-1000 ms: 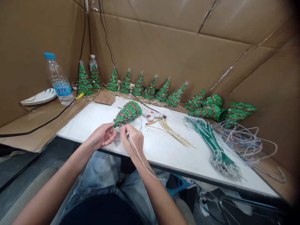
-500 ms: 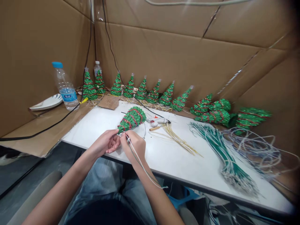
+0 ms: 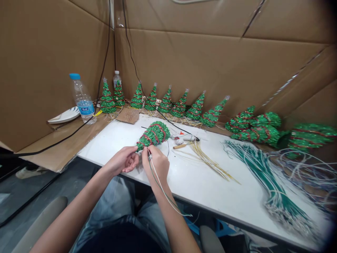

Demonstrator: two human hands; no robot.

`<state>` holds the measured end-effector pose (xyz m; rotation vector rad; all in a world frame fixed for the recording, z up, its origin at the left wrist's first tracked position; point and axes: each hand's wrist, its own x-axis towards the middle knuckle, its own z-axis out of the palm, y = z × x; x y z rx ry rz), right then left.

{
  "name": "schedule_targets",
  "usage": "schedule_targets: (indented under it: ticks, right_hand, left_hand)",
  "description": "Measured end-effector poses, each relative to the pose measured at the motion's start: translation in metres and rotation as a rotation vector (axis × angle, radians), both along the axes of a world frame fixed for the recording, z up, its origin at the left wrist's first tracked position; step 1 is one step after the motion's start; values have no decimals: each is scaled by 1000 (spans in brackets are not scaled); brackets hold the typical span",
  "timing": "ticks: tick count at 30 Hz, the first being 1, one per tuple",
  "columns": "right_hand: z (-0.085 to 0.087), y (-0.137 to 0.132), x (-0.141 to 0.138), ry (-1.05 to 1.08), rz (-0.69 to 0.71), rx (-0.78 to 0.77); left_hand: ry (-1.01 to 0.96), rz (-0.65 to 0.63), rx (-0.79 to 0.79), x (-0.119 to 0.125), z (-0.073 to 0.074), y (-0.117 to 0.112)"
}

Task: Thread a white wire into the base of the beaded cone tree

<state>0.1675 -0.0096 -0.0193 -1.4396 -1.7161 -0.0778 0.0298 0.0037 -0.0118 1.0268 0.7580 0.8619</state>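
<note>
A small green Christmas tree (image 3: 154,133) with red bands lies tilted on the white table, its narrow tip toward me. My left hand (image 3: 126,160) is closed on that tip with thumb and forefinger, the other fingers curled in. Beside it my right hand (image 3: 156,163) pinches a thin pair of wires (image 3: 158,177), one whitish and one green, which trail back over my right forearm. The exact spot where the wires meet the tip is hidden by my fingers.
Finished-looking trees (image 3: 165,101) stand along the cardboard wall; several more lie at the right. On the table are a wooden-handled tool (image 3: 179,146), yellow wires (image 3: 207,160), a bundle of green wires (image 3: 263,175) and tangled pale cords (image 3: 308,168). A water bottle (image 3: 85,105) stands left.
My view has turned a little left, so everything sits further right. My right hand has drawn slightly away from the tip along with the wires; my left hand stays at the tip.
</note>
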Motion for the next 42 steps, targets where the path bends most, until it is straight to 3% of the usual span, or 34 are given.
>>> schedule_targets:
  ticks: [15, 25, 31, 42]
  right_hand:
    - [2, -1, 0, 70, -24, -26]
    - [0, -2, -2, 38, 58, 80]
    - [0, -1, 0, 104, 78, 52]
    - [-1, -2, -1, 30, -45, 71]
  left_hand:
    - [54, -26, -1, -2, 0, 1]
    - [41, -45, 36, -4, -6, 4]
    - [33, -50, 43, -4, -3, 3]
    - [15, -37, 18, -2, -3, 2]
